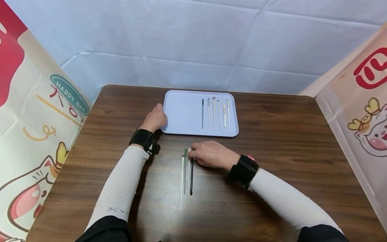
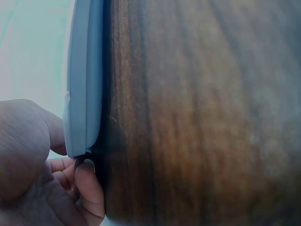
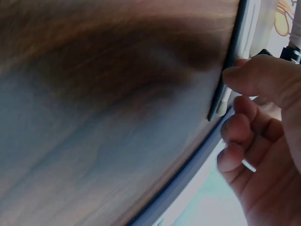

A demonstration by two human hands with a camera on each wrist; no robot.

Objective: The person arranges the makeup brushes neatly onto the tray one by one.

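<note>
My left hand (image 1: 155,118) (image 2: 35,165) grips the left rim of a pale tray (image 1: 181,112) (image 2: 82,94), its fingers curled at the edge. Several slim brushes lie upright in a row on the tray's right half, from a dark one (image 1: 202,114) to a white one (image 1: 228,116). Below the tray, my right hand (image 1: 212,154) (image 3: 265,127) pinches the top of a black brush (image 1: 191,178) (image 3: 232,52) with thumb and fingertips. Close beside it lie a pale brush (image 1: 189,181) (image 3: 222,108), a green one (image 1: 185,174) and a longer white one (image 1: 182,185).
The brown wooden table (image 1: 281,134) extends around the tray and hands. A pale cloth (image 1: 193,43) hangs behind it, with printed cartoon panels at the left (image 1: 33,111) and right (image 1: 341,134).
</note>
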